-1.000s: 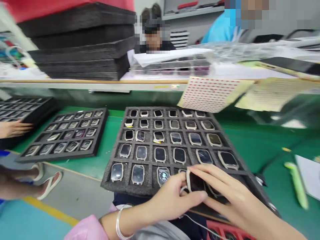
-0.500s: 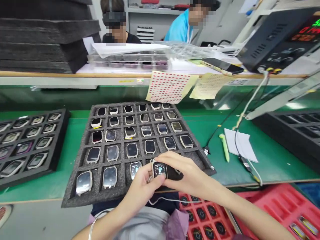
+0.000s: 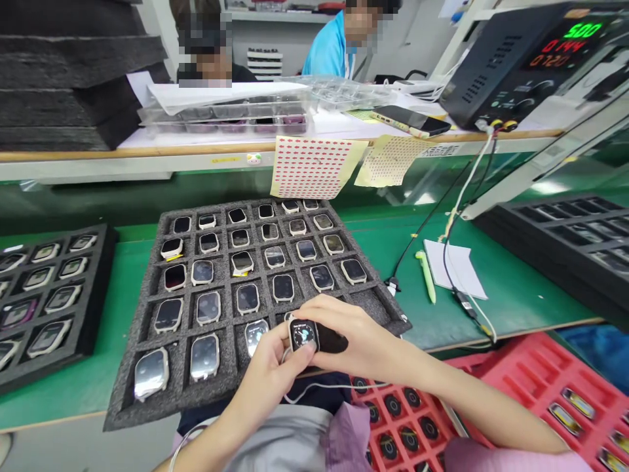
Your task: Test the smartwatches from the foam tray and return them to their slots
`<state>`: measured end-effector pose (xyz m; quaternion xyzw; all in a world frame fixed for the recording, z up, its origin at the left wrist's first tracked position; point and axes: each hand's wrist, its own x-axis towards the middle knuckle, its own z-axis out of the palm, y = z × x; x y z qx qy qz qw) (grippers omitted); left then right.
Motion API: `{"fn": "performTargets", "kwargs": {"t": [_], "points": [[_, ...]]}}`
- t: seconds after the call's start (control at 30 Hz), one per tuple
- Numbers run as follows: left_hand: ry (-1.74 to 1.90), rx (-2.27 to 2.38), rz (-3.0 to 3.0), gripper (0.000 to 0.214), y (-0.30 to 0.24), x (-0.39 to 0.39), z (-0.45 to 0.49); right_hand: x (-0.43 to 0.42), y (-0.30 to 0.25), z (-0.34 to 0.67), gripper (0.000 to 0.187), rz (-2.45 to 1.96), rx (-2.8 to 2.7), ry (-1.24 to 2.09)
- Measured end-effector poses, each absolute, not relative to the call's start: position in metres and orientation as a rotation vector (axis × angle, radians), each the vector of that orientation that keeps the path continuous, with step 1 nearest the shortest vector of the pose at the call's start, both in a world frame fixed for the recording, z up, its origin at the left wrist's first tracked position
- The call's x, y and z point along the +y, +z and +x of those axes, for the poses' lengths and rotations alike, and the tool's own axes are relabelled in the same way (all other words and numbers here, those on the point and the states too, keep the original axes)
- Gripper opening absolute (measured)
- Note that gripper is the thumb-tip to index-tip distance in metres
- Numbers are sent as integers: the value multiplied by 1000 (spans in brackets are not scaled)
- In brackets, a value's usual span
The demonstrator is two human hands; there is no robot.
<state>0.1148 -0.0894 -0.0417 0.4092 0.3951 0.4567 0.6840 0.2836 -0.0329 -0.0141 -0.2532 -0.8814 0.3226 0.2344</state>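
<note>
A smartwatch (image 3: 301, 333) with a lit dial is held between my two hands, above the near edge of a dark foam tray (image 3: 228, 351). My left hand (image 3: 276, 360) grips its left side, the thumb on the lower part of the screen. Fingers of my right hand (image 3: 344, 331) curve round its top and right side. A white cable (image 3: 319, 388) hangs below the hands; where it ends is hidden. Strapless watches fill most tray pockets, among them a lit watch (image 3: 256, 336) just left of my left hand.
Another foam tray of watches (image 3: 98, 314) lies left, and a dark tray (image 3: 545, 262) right. A green pen (image 3: 426, 276), white paper (image 3: 455, 265) and cables are at right. Red trays (image 3: 525, 373) sit below the table edge. A power supply (image 3: 515, 72) stands on the shelf; two people are beyond.
The view has turned a little to the right, so the scene sits further left. Both hands keep their hold on the lit watch, with little change in grip.
</note>
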Motion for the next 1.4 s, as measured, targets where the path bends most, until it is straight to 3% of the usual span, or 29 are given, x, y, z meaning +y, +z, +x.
{"fn": "performTargets", "kwargs": {"t": [0.63,1.17,1.27,1.4], "points": [[970,891,981,19,-42,-95,120,-39,-18,290,34,-617,-2421,792],[937,965,1102,32,-45,-107,133,-44,-8,308,37,-616,-2385,809],[944,928,1034,40,-45,-112,136,-30,-2,338,44,-730,-2281,766],[1025,924,966,31,-40,-115,137,-15,-7,381,41,-1045,-2378,654]]}}
